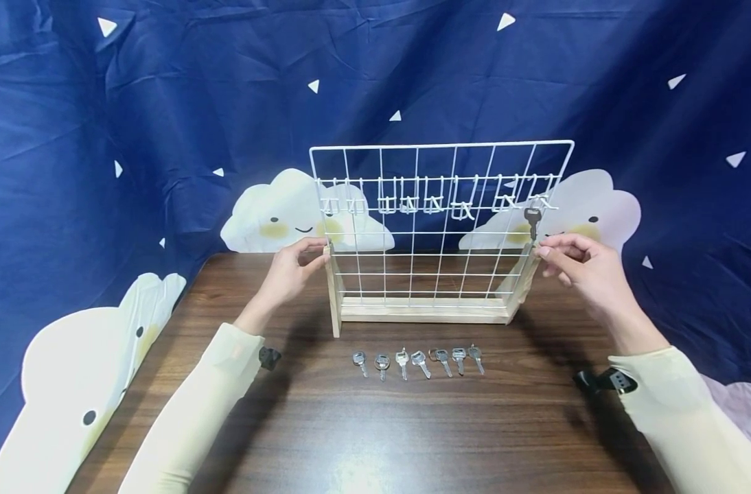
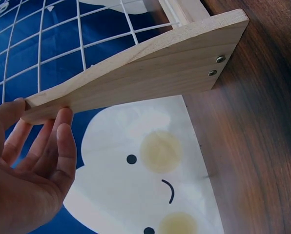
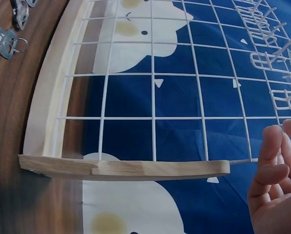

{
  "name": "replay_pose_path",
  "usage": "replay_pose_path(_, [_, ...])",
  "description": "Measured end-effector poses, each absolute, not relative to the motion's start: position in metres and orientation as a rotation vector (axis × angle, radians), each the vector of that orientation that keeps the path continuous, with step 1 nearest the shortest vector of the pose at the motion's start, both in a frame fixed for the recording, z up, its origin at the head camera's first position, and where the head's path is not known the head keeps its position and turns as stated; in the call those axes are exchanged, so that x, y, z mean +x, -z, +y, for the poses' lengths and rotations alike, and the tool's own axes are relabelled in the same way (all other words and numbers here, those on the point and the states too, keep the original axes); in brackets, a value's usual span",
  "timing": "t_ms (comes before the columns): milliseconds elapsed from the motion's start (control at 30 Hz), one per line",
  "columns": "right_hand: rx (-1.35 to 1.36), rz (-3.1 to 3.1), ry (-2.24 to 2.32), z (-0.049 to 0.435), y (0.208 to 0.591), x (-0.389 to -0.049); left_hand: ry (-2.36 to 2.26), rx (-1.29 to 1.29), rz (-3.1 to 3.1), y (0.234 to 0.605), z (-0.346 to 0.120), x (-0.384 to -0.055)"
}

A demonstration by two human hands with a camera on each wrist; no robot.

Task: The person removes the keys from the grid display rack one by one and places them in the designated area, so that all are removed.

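Observation:
A white wire grid rack (image 1: 437, 254) with a pale wooden frame stands on the brown table, several white hooks (image 1: 433, 204) across its upper part. My left hand (image 1: 294, 271) pinches the upper end of the left wooden side (image 2: 135, 78) between thumb and fingers. Near the top of the right wooden side (image 3: 160, 168) is my right hand (image 1: 588, 264), fingers loosely bent with nothing seen between them. Just above its fingertips a dark key (image 1: 533, 221) hangs from the rightmost hook. Several silver keys (image 1: 420, 363) lie in a row before the rack.
The brown wooden table (image 1: 375, 425) carries the rack toward its back edge. Behind it hangs a dark blue cloth (image 1: 412, 62) printed with white triangles and smiling clouds. A dark wrist device (image 1: 616, 379) sits at the right cuff.

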State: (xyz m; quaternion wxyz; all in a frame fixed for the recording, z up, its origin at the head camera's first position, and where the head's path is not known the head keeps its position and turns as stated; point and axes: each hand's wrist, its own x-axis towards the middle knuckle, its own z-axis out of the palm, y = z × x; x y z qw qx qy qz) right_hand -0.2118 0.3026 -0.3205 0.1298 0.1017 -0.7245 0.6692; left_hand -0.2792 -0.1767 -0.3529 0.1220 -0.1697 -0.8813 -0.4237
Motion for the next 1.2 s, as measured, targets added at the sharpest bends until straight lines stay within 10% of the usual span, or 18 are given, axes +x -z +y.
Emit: replay_pose_path(1200, [0.219,-2.08,-1.679,0.29,0.295,-0.24,1.302,-0.497,-2.552,0.351,-0.176,-0.277])
